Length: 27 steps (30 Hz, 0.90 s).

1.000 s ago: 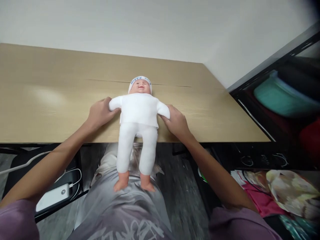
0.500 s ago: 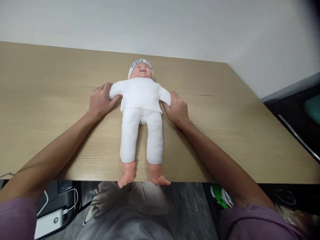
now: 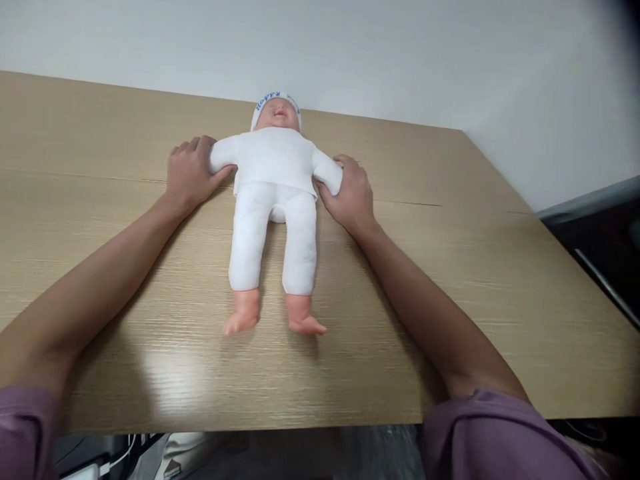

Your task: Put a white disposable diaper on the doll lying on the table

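A baby doll (image 3: 276,160) in a white top, white trousers and a white cap with blue lettering lies face up on the wooden table (image 3: 480,280). Its head points to the far edge and its bare feet toward me. My left hand (image 3: 191,172) is closed round the doll's arm on the left side. On the other side, my right hand (image 3: 351,192) grips the end of the other arm. Both doll arms are spread outward, their ends hidden in my hands.
A pale wall (image 3: 350,53) rises behind the table. Beyond the right edge stands a dark object (image 3: 597,233). Below the front edge, at lower left, a white cable (image 3: 123,457) shows.
The doll has moved farther from me along the table with both hands still on its arms. Its feet, earlier over the front edge, now lie well inside it. The view has also shifted.
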{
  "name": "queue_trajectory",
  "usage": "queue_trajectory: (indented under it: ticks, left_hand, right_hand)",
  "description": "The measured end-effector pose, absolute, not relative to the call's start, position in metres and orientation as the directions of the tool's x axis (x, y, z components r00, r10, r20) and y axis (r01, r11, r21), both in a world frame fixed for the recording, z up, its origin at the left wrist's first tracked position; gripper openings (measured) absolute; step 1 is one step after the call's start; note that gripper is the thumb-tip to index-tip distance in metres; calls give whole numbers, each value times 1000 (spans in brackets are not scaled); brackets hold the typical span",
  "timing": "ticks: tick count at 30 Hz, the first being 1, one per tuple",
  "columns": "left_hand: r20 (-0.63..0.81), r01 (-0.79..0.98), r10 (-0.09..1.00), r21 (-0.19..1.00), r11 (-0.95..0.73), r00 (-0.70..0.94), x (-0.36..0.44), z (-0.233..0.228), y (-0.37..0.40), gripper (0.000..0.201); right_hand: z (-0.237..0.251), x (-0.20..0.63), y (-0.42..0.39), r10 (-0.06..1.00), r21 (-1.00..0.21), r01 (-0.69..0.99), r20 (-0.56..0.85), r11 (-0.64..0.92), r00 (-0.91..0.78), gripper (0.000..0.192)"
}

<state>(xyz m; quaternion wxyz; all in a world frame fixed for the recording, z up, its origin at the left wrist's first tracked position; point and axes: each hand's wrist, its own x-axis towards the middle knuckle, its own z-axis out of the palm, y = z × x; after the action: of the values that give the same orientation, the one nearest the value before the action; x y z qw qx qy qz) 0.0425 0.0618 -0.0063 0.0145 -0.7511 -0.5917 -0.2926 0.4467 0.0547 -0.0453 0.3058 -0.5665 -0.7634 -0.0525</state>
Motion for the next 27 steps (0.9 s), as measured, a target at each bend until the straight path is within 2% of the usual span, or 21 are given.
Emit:
queue_trajectory:
  ticks: [4,7,11,18,20,24,27]
  left_hand:
    - [486,862,852,328,-386,196,24,-6,44,111]
    - [479,863,851,314,-397,217,5,-4,32,105]
    - [472,871,860,320,-374,195,-10,-4,32,113]
    - [474,860,862,351,-370,178,-11,-8,39,123]
    - [471,860,865,356,-366,173,-13,-9,37,112]
    - [478,856,866,376,-354,148,-19,-14,31,74]
    - [483,848,868,406,-340,117,-24,-16,25,64]
  right_hand:
    - [-47,468,39,835,-261,889,512,376,-202,81]
    - [-49,481,33,842,-252,894,498,370,-208,79]
    - [-54,487,41,853,-238,904,477,356,-210,76]
    - [-60,486,50,872,-217,921,447,322,-200,83]
    - [-61,486,47,871,-228,922,456,313,-183,84]
    - [-63,487,38,877,-280,927,472,252,-96,88]
    - [-62,488,31,870,-302,927,490,222,-49,80]
